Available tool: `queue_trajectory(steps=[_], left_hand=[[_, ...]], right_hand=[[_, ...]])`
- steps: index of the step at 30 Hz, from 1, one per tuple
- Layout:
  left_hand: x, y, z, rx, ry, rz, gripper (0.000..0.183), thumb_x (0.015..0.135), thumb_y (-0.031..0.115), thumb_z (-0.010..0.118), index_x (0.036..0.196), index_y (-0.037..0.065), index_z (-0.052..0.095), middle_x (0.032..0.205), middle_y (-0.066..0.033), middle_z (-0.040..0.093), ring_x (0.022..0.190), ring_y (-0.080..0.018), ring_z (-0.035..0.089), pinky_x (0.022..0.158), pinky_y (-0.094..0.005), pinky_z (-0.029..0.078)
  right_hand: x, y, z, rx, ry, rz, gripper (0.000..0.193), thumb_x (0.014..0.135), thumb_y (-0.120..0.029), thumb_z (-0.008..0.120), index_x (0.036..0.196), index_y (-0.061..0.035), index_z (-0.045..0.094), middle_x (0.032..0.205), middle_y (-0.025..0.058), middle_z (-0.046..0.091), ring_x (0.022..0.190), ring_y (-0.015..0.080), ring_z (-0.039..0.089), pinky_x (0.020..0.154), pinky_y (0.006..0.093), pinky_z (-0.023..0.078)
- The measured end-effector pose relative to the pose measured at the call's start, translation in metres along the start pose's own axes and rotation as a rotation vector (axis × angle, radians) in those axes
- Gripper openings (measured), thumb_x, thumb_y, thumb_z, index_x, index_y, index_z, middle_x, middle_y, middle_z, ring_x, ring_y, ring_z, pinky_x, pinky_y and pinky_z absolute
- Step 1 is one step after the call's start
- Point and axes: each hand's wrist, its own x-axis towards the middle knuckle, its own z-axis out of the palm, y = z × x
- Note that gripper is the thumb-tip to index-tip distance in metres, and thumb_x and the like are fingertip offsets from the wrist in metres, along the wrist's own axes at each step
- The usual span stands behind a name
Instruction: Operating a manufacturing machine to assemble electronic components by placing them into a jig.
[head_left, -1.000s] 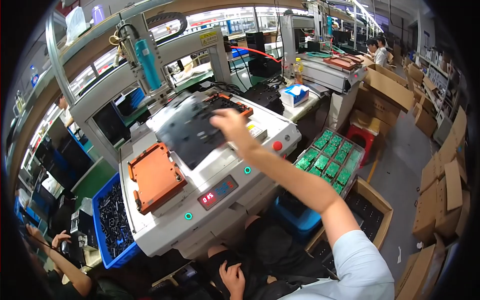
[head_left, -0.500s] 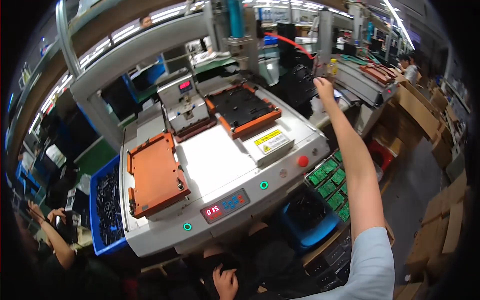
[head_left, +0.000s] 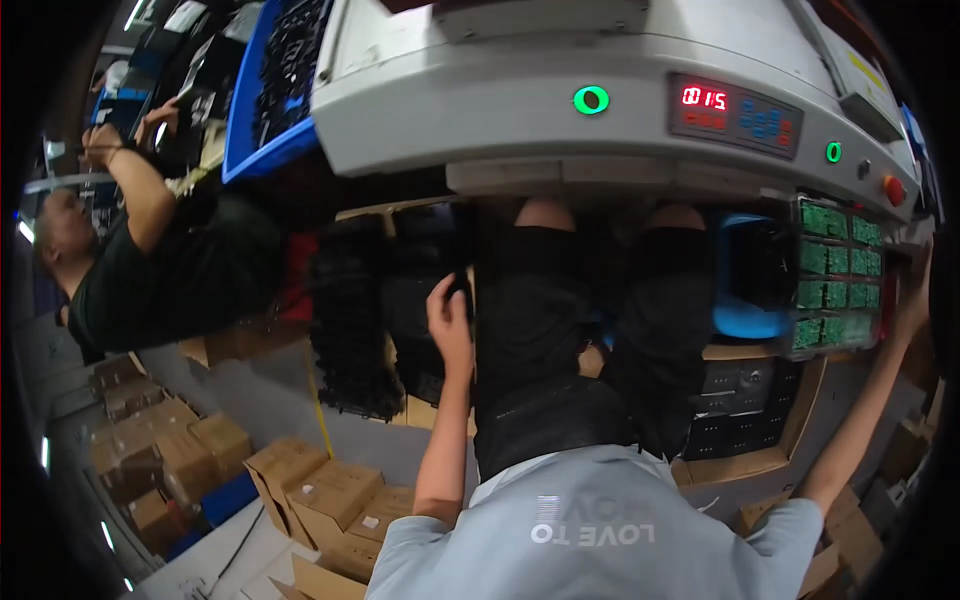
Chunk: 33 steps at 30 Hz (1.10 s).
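My left hand (head_left: 449, 318) is beside my left thigh, over the edge of a carton of stacked black plastic parts (head_left: 420, 345). Its fingers are slightly curled and apart, and nothing shows between them. A second column of black parts (head_left: 350, 310) lies farther left. My right arm stretches out to the far right, and my right hand (head_left: 924, 275) is at the dark rim of the picture, beyond a clear tray of green circuit boards (head_left: 840, 242). The fingers of that hand cannot be made out.
Ahead stands a white machine (head_left: 500, 115) with a lit control panel (head_left: 735, 115), green-ringed buttons and a red knob (head_left: 893, 190). A blue bin (head_left: 750, 320) sits by my right knee. Another person (head_left: 160, 250) works at left, near a blue crate (head_left: 262, 130). Cartons (head_left: 340, 500) stand behind.
The view has swung down and left, from the machine's top to my lap. My left hand has moved from my lap to the black parts. My right arm remains stretched out to the right.
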Motion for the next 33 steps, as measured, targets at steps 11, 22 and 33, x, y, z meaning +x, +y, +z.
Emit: queue_trajectory(steps=[11,22,33], left_hand=[[-0.102,-0.237,-0.168,-0.255,0.347,-0.899,0.098,0.076,0.057,0.071,0.143,0.002,0.026,0.139,-0.0166,0.042,0.127,-0.0310,0.041,0.108,-0.0426,0.031],[-0.095,-0.209,-0.164,-0.347,0.183,-1.118,0.076,0.057,0.063,0.081,0.093,0.002,0.051,0.068,-0.0081,0.053,0.051,-0.0210,0.052,0.044,-0.0291,0.046],[-0.147,-0.223,-0.224,-0.187,-0.425,-0.436,0.068,0.095,0.015,0.057,0.148,0.000,0.016,0.123,-0.0083,0.050,0.109,-0.0190,0.048,0.101,-0.0325,0.034]], right_hand=[[-0.383,0.148,0.053,0.033,-0.317,0.798,0.029,0.093,-0.034,0.058,0.099,-0.0065,0.066,0.068,0.0052,0.063,0.055,0.0079,0.054,0.051,0.0226,0.043],[-0.483,0.176,0.068,-0.408,-0.454,0.650,0.019,0.087,-0.018,0.061,0.096,-0.0034,0.068,0.085,0.0115,0.070,0.080,0.0227,0.068,0.074,0.0328,0.052],[-0.504,0.215,0.059,-0.475,-0.267,1.053,0.027,0.085,-0.022,0.063,0.106,-0.0055,0.064,0.097,0.0159,0.069,0.096,0.0315,0.065,0.085,0.0395,0.049]])
